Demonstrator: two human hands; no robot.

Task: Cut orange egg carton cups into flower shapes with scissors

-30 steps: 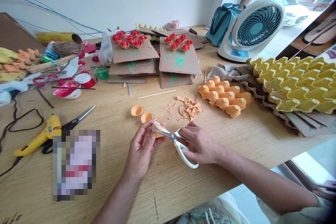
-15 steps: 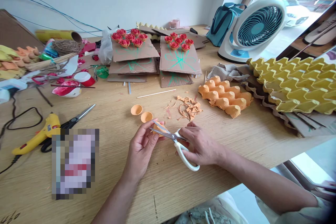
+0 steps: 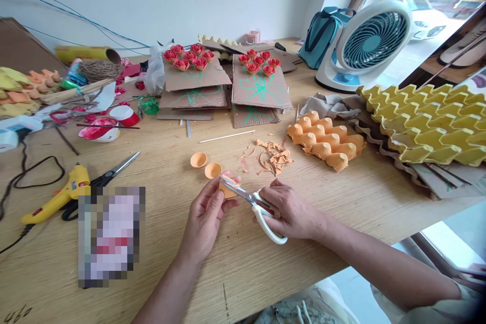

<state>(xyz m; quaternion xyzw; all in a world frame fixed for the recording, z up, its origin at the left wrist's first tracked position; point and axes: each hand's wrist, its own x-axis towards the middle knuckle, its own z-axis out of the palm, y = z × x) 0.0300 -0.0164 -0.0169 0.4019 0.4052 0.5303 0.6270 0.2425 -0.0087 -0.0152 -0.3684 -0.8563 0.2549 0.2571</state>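
Note:
Between the thumb and fingers of my left hand [image 3: 207, 210] is an orange egg-carton cup [image 3: 228, 192], partly hidden by the fingers and blades. My right hand [image 3: 290, 210] grips white-handled scissors [image 3: 270, 228], whose blades lie across the cup's upper edge, closer together than the handles. Two trimmed orange cups [image 3: 198, 160] rest on the table just beyond my left hand. A small heap of orange scraps [image 3: 276, 158] lies beyond my right hand.
An orange egg-carton piece [image 3: 326, 139] and a yellow egg-tray stack [image 3: 429, 124] sit to the right. Cardboard sheets [image 3: 260, 86] bearing red flowers stand behind, near a white fan [image 3: 374, 43]. At left are a yellow glue gun [image 3: 56, 197] and black scissors [image 3: 114, 169].
The scissor blades have drawn closer together on the cup. My left hand has turned the cup slightly, so more of its side shows. The view has shifted a little.

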